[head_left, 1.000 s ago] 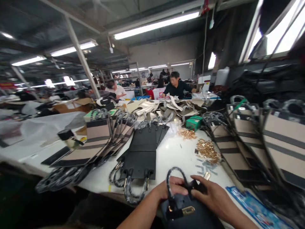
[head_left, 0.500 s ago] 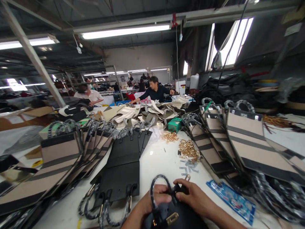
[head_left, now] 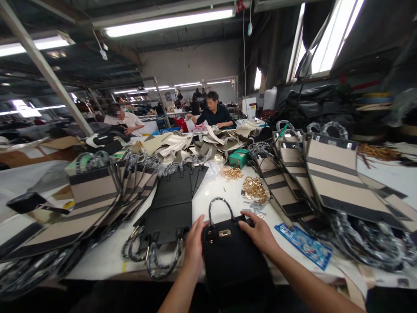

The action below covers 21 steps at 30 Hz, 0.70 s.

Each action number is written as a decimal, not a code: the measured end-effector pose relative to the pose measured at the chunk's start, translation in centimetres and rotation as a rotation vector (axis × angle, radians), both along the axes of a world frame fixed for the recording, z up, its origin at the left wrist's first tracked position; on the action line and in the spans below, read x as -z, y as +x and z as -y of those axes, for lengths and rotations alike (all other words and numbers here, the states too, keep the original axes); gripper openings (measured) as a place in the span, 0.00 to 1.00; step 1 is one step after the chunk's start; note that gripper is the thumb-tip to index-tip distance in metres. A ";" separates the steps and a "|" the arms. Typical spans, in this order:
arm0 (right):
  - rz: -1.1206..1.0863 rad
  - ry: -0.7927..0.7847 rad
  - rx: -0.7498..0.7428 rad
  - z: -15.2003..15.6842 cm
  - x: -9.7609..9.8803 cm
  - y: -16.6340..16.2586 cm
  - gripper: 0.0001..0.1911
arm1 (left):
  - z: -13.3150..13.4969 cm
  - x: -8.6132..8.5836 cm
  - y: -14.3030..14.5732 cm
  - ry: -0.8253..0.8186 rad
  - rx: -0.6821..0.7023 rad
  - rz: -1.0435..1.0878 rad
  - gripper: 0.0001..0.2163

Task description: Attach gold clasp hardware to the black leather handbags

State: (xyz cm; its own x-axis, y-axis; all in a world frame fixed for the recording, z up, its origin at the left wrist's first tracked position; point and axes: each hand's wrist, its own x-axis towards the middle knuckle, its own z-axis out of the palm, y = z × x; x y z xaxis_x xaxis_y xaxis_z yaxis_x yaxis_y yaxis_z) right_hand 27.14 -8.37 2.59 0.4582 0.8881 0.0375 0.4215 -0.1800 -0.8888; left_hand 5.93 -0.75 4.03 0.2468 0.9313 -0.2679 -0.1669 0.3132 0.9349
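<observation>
A black handbag stands at the table's near edge, its front facing me. Gold-coloured hardware sits near its top, and a plastic-wrapped handle arches above. My left hand holds the bag's left side, fingers along the upper corner. On the opposite side, my right hand grips the top right corner, thumb toward the front and fingers over the rim. Left of the bag lie flat black bag panels with wrapped handles. The bag's back is hidden.
Piles of gold metal fittings lie beyond the bag, near a green box. A blue packet is at the right. Beige-and-black bag panels are stacked on both sides. Two people work across the tables.
The handbag has come more upright, so its front and hardware now show. My hands have moved from around the handle base out to the bag's two upper sides. The view has tilted down.
</observation>
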 end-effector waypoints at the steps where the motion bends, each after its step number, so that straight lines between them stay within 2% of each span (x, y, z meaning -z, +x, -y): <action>1: 0.016 0.002 0.002 -0.6 0.0 0.0 0.23 | 0.3 0.2 0.0 0.150 -0.018 -0.143 0.30; 5: 0.039 -0.006 -0.002 -2.7 0.1 -0.3 0.25 | 1.0 1.7 0.7 0.652 -0.088 -0.617 0.35; 8: 0.084 -0.034 -0.032 -3.5 0.1 -0.3 0.24 | 0.8 2.9 1.2 0.823 -0.086 -0.789 0.26; 11: 0.212 -0.090 -0.096 -3.3 -0.6 0.4 0.25 | 0.3 3.9 1.5 0.846 -0.059 -0.861 0.10; 12: 0.255 -0.121 -0.115 -3.1 -0.9 0.9 0.26 | 0.1 4.2 1.5 0.846 -0.062 -0.865 0.08; 14: 0.257 -0.202 -0.158 -2.7 -1.9 2.3 0.26 | -0.1 4.7 1.5 0.847 -0.077 -0.856 0.08; 16: 0.166 -0.236 -0.167 -2.5 -2.8 4.1 0.28 | -0.1 5.0 1.3 0.841 -0.093 -0.838 0.09; 18: 0.155 -0.186 -0.082 -2.9 -3.4 6.0 0.29 | 0.0 5.1 1.3 0.834 -0.112 -0.814 0.08; 21: 0.472 -0.138 0.045 -4.3 -3.2 8.1 0.23 | 0.1 4.9 1.2 0.842 -0.130 -0.780 0.08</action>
